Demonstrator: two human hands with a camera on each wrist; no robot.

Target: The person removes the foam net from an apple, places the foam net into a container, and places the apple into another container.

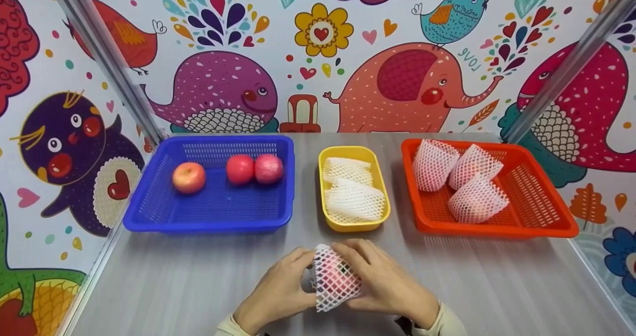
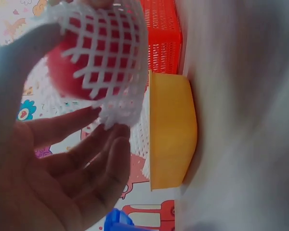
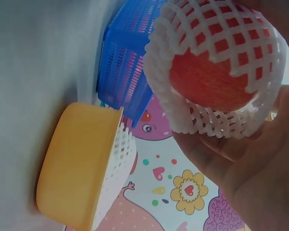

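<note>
- Grip: right hand (image 1: pixel 385 281) clamped round one apple (image 3: pixel 207 84) in its foam net (image 2: pixel 118 108); left hand (image 1: pixel 278 286) holding the net's rim.
- Apple between both hands, near the table's (image 1: pixel 174 276) front edge.
- Yellow basket (image 1: pixel 355 226), mid far edge: at least two spare nets (image 1: pixel 355 199).
- Blue basket (image 1: pixel 208 225), far left corner: three bare apples (image 1: pixel 240 169).
- Red basket (image 1: pixel 497 230), far right corner: three netted apples (image 1: pixel 477 199).

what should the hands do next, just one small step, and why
Probably the left hand should ease the rim of the foam net a little further over the apple, with the right hand steadying it. The right wrist view shows bare red skin in the net's open end, and in the head view the left hand is right at that edge.
</note>
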